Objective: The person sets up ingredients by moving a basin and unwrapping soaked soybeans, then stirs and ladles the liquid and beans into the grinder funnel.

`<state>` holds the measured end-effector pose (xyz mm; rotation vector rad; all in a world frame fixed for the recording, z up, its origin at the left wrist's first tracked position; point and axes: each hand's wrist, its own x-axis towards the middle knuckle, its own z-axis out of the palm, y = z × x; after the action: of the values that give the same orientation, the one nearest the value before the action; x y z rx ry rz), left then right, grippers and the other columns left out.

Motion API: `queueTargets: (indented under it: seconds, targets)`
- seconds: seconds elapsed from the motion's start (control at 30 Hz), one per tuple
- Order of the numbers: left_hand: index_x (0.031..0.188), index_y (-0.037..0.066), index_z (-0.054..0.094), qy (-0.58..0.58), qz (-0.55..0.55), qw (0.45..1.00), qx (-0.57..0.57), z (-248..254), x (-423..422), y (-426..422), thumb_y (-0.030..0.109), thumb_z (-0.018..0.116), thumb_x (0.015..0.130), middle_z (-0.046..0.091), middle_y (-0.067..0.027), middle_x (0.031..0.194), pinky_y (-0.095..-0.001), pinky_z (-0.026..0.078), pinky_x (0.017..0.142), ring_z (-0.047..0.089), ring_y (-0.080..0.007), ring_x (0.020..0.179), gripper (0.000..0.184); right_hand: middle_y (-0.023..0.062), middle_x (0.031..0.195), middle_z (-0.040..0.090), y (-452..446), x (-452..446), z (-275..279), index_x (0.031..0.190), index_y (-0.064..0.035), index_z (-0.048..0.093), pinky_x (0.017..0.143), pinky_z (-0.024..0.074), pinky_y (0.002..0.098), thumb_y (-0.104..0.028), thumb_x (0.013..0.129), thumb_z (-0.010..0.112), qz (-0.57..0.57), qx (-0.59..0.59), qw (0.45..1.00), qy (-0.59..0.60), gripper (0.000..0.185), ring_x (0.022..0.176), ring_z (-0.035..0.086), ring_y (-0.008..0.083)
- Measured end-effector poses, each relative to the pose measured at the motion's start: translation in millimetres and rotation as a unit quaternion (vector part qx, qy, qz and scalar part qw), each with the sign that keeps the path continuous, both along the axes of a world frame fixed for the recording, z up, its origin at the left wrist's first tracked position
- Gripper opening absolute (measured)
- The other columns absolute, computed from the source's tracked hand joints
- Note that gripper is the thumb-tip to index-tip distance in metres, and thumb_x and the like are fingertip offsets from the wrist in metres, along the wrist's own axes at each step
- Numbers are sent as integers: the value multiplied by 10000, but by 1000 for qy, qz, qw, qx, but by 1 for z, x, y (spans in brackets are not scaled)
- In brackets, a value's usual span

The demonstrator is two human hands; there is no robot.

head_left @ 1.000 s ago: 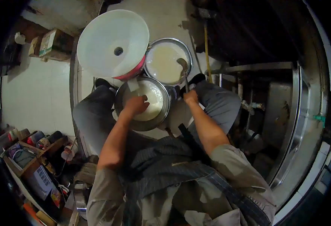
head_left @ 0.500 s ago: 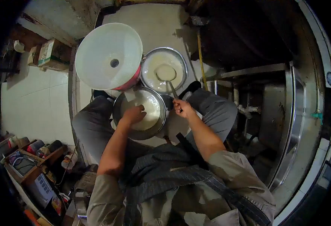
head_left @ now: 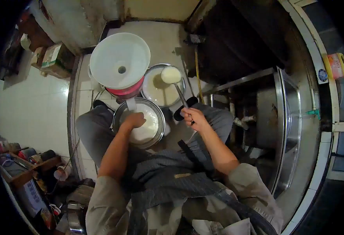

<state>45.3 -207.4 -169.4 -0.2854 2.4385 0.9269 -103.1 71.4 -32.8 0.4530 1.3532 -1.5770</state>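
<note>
My right hand [head_left: 194,118] grips the long handle of a metal ladle [head_left: 171,75]. The ladle's bowl, full of pale liquid, is raised over the right side of a metal pot [head_left: 158,91] of the same liquid. My left hand [head_left: 135,120] is over the nearer metal pot [head_left: 148,123], which holds white liquid; its fingers are bent and what they hold, if anything, is hidden. Just above that hand is a pale spout [head_left: 131,104], below a machine with a wide white bowl [head_left: 120,58] and a red band [head_left: 126,92].
A metal-framed sink unit [head_left: 291,133] stands at the right, with pipes beneath. A yellow hose [head_left: 198,74] runs down behind my right foot. Cardboard boxes [head_left: 57,60] are at the upper left, and a wooden crate [head_left: 21,176] of bottles is at the lower left.
The ladle has gone from the far pot's right edge into its liquid, then up above the pot, now full. My left hand remains over the near pot. The camera view has shifted.
</note>
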Motion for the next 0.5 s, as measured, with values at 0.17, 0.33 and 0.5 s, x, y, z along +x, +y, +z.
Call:
queueTargets:
  seconds: [0.17, 0.33, 0.5]
  targets:
    - [1015, 34, 638, 31, 6, 999, -4, 7, 3, -2, 337, 535, 844, 646, -221, 1031, -468, 466, 872, 609, -389, 989, 363, -25, 660, 487, 8, -3, 69, 958, -26, 555, 417, 280, 219, -180, 923, 580, 36, -5, 999, 40, 159, 474, 382, 48]
    - [941, 7, 657, 68, 16, 997, -12, 4, 5, -1, 326, 540, 841, 663, -229, 943, -467, 485, 833, 632, -400, 903, 355, -15, 661, 481, 8, 0, 142, 972, 5, 556, 406, 283, 220, -198, 941, 558, 59, -20, 995, 78, 206, 474, 386, 46]
    - [892, -44, 659, 89, -13, 996, -25, 1, 4, -3, 292, 541, 843, 661, -248, 936, -472, 490, 826, 639, -401, 895, 359, -16, 643, 471, -2, 11, 210, 1047, 65, 541, 363, 289, 198, -189, 948, 533, 76, -20, 990, 113, 272, 424, 367, 21]
